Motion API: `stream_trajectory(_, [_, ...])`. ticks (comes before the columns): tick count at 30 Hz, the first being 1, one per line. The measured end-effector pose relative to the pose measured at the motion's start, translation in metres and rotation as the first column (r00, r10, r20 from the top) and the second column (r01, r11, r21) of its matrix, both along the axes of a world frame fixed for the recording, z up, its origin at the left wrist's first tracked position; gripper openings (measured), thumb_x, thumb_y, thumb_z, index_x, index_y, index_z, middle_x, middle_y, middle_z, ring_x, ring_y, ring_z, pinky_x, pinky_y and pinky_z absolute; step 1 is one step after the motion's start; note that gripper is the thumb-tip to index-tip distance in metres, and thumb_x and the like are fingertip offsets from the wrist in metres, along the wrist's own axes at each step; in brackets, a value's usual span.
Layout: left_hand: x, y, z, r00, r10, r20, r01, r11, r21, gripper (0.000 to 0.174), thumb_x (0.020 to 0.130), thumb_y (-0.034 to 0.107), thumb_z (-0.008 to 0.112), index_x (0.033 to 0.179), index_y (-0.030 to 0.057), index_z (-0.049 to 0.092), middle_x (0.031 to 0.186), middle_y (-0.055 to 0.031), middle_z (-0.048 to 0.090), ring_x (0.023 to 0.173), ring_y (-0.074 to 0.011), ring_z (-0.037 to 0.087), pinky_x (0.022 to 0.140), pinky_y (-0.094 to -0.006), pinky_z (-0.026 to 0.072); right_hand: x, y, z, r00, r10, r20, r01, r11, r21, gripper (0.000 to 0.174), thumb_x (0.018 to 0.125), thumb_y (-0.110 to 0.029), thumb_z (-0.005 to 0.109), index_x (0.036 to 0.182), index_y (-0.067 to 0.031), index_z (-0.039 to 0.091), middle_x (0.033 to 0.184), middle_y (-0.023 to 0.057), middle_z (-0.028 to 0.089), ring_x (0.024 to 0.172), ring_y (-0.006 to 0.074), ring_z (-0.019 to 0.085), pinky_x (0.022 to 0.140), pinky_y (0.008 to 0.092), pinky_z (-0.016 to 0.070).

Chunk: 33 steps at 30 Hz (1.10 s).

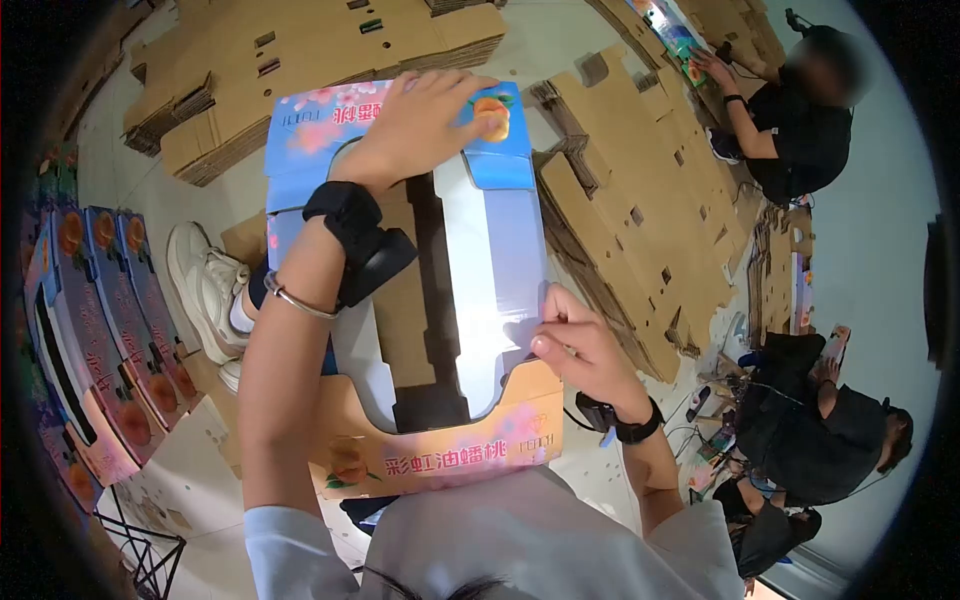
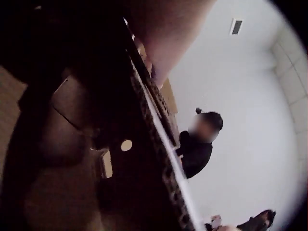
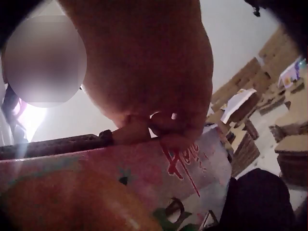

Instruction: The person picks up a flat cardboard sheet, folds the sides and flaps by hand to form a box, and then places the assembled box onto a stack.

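In front of the body is a printed cardboard fruit box, blue at the far end and orange at the near end, with a wide opening showing its brown inside. My left hand rests on the blue far panel, its fingers reaching over the far edge and the thumb lying toward the printed peach. At the right side, close to the near corner, my right hand holds the box's edge with curled fingers and thumb. The left wrist view is dark and shows a cardboard edge; the right wrist view shows the printed side.
Stacks of flat brown cardboard lie on the floor ahead and to the right. Several printed boxes stand at the left, near a shoe. People in dark clothes work along the right side. A black wire stand is at the lower left.
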<state>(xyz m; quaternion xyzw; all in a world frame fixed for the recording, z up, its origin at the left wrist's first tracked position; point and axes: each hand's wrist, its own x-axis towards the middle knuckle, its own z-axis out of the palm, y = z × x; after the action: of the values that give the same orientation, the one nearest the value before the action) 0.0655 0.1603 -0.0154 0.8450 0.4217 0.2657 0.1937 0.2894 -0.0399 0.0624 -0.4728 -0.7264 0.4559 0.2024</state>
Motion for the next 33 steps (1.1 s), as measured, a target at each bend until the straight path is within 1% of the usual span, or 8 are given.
stream_trajectory(3, [-0.001, -0.001, -0.003, 0.999, 0.029, -0.018, -0.029, 0.999, 0.032, 0.047, 0.097, 0.044, 0.052, 0.136, 0.0177, 0.052, 0.13, -0.0099, 0.057, 0.126, -0.0292, 0.048, 0.112, -0.0456, 0.026, 0.004, 0.009, 0.012, 0.987, 0.017, -0.157, -0.047, 0.981, -0.186, 0.021, 0.09, -0.015, 0.069, 0.084, 0.0044, 0.064, 0.087, 0.0062, 0.04, 0.075, 0.0158, 0.046, 0.064, 0.0287, 0.0409])
stream_trajectory(15, [-0.011, 0.008, -0.014, 0.987, 0.094, 0.128, -0.093, 0.996, -0.015, 0.053, 0.095, 0.053, 0.05, 0.131, 0.016, 0.057, 0.13, -0.009, 0.06, 0.125, -0.0286, 0.051, 0.11, -0.0428, 0.0272, 0.014, 0.032, 0.006, 0.927, 0.162, -0.337, -0.256, 0.932, -0.256, 0.025, 0.086, -0.015, 0.074, 0.072, -0.0025, 0.057, 0.092, 0.0021, 0.038, 0.086, 0.0126, 0.042, 0.068, 0.0251, 0.0364])
stream_trajectory(17, [-0.012, 0.017, -0.017, 0.987, 0.057, 0.15, -0.05, 0.998, -0.05, 0.05, 0.094, 0.041, 0.06, 0.134, 0.0118, 0.055, 0.126, -0.0117, 0.062, 0.116, -0.0292, 0.058, 0.1, -0.0372, 0.041, 0.017, 0.037, 0.007, 0.938, 0.141, -0.318, -0.229, 0.938, -0.26, 0.026, 0.086, -0.015, 0.074, 0.07, -0.0029, 0.056, 0.091, 0.0021, 0.037, 0.085, 0.0125, 0.042, 0.066, 0.0249, 0.0345])
stream_trajectory(22, [-0.029, 0.044, -0.044, 0.967, 0.141, 0.212, -0.122, 0.987, -0.1, 0.051, 0.091, 0.036, 0.068, 0.131, 0.0074, 0.056, 0.119, -0.0158, 0.065, 0.109, -0.0291, 0.063, 0.094, -0.0368, 0.0467, 0.03, 0.065, -0.005, 0.975, 0.066, -0.211, -0.115, 0.967, -0.227, 0.037, 0.083, -0.015, 0.074, 0.064, -0.0031, 0.044, 0.085, 0.0028, 0.037, 0.081, 0.0126, 0.04, 0.065, 0.0256, 0.0304])
stream_trajectory(24, [-0.035, 0.047, -0.032, 0.967, 0.208, 0.147, -0.186, 0.971, -0.15, 0.052, 0.089, 0.035, 0.07, 0.131, 0.0064, 0.056, 0.118, -0.0164, 0.066, 0.108, -0.0286, 0.063, 0.094, -0.0376, 0.0469, 0.044, 0.077, -0.009, 0.986, 0.035, -0.161, -0.07, 0.974, -0.215, 0.04, 0.082, -0.014, 0.074, 0.065, -0.0029, 0.04, 0.085, 0.0028, 0.038, 0.082, 0.013, 0.041, 0.068, 0.027, 0.0329])
stream_trajectory(27, [-0.044, 0.049, -0.027, 0.961, 0.275, 0.015, -0.26, 0.923, -0.285, 0.056, 0.087, 0.041, 0.071, 0.129, 0.0053, 0.058, 0.118, -0.0179, 0.065, 0.11, -0.0304, 0.062, 0.094, -0.0388, 0.0474, 0.059, 0.087, -0.002, 0.999, -0.033, -0.033, 0.027, 0.987, -0.156, 0.036, 0.083, -0.014, 0.072, 0.066, -0.0034, 0.042, 0.085, 0.0016, 0.04, 0.085, 0.0142, 0.043, 0.097, 0.0332, 0.0375])
stream_trajectory(29, [-0.043, 0.046, -0.037, 0.943, 0.327, -0.057, -0.329, 0.944, -0.037, 0.061, 0.084, 0.047, 0.073, 0.126, 0.0042, 0.06, 0.117, -0.0196, 0.065, 0.108, -0.0312, 0.063, 0.093, -0.0392, 0.048, 0.058, 0.089, 0.003, 0.997, -0.008, -0.081, -0.007, 0.983, -0.186, 0.036, 0.082, -0.014, 0.073, 0.066, -0.0039, 0.042, 0.085, 0.0017, 0.04, 0.084, 0.0146, 0.043, 0.1, 0.0343, 0.0358])
stream_trajectory(33, [-0.05, 0.046, -0.05, 0.927, 0.374, 0.025, -0.361, 0.908, -0.214, 0.068, 0.076, 0.064, 0.069, 0.126, 0.0176, 0.063, 0.129, -0.0109, 0.06, 0.126, -0.0289, 0.052, 0.098, -0.0543, 0.0401, 0.047, 0.08, 0.002, 0.962, -0.087, -0.259, 0.033, 0.978, -0.208, 0.038, 0.08, -0.013, 0.074, 0.066, -0.0046, 0.039, 0.085, 0.0025, 0.039, 0.083, 0.0148, 0.041, 0.102, 0.0365, 0.0355])
